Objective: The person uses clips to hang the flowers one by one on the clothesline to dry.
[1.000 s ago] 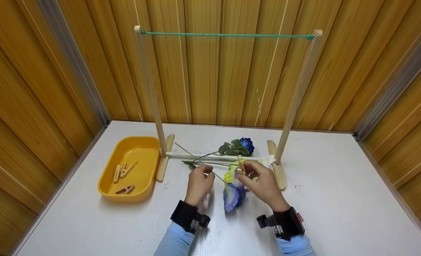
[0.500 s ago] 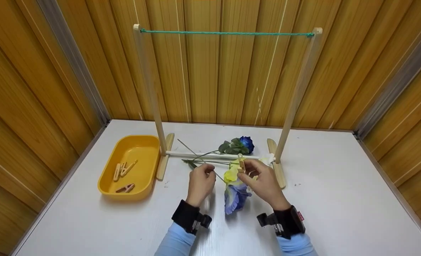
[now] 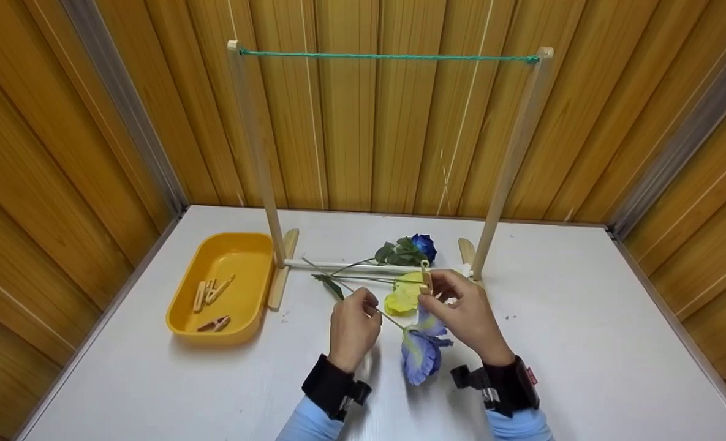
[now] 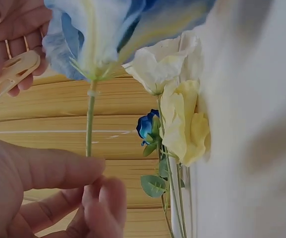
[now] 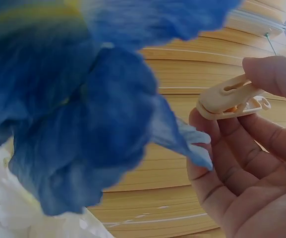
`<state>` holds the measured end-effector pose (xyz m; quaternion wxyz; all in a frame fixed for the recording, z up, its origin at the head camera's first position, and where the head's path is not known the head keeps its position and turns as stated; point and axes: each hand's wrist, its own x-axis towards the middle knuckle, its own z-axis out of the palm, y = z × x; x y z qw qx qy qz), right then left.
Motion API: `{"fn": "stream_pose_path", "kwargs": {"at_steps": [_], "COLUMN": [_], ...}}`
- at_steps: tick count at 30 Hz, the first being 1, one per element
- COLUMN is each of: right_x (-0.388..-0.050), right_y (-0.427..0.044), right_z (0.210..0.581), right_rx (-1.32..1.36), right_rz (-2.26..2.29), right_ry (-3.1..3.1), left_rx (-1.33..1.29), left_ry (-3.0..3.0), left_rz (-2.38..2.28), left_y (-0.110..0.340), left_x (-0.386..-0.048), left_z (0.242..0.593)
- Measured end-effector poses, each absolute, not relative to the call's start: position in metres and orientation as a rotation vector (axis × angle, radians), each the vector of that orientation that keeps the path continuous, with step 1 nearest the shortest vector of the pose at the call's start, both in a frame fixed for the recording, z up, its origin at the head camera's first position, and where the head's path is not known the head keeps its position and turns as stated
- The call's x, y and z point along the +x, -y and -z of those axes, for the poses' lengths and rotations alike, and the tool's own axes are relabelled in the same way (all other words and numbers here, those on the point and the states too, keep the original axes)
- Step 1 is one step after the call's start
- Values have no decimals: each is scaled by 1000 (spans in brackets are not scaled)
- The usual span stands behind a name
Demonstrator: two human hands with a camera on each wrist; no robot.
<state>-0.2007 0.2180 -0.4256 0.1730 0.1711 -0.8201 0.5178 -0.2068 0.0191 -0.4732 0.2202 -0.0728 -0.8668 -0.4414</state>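
Observation:
My left hand [image 3: 355, 327] pinches the thin green stem [image 4: 90, 124] of a blue-violet artificial flower [image 3: 421, 355] between thumb and fingers. The bloom hangs to the right of that hand, over the table and near my right hand. My right hand [image 3: 468, 312] holds a beige clothespin [image 5: 227, 99] between its thumb and fingers. One petal reaches close to the right fingers in the right wrist view; whether it touches them I cannot tell. Behind the hands lie a yellow flower [image 3: 403, 295], a white flower [image 4: 160, 62] and a blue rose [image 3: 423, 246] with green leaves.
A wooden stand [image 3: 258, 153] with two posts carries a taut green string [image 3: 387, 56] across its top. A white rod [image 3: 313, 264] joins the posts low down. On the left, a yellow tray [image 3: 246, 294] contains several clothespins [image 3: 214, 323]. Wood-patterned panels surround the white table [image 3: 583, 343].
Both hands have shifted slightly to the right, with the blue-violet flower moving right and toward me. The clothespin has stayed in my right hand throughout.

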Motion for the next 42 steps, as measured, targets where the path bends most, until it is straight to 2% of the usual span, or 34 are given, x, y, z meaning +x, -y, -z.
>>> {"fn": "stream_pose_path", "kwargs": {"at_steps": [10, 18, 34, 42], "right_x": [-190, -186, -192, -192], "right_y": [-231, -238, -237, -233], "right_z": [421, 423, 430, 434], "right_rx": [504, 545, 538, 588], "right_rz": [-1417, -1353, -1360, -1393], "right_ry": [2355, 2362, 2457, 2476], "left_rx": [-202, -363, -500, -586], "left_ry": [2521, 2561, 2649, 2652], "left_rz": [874, 713, 731, 937], "left_y": [-33, -46, -54, -49], "left_x": [-188, -186, -187, -190], "left_z": [486, 496, 502, 502]}}
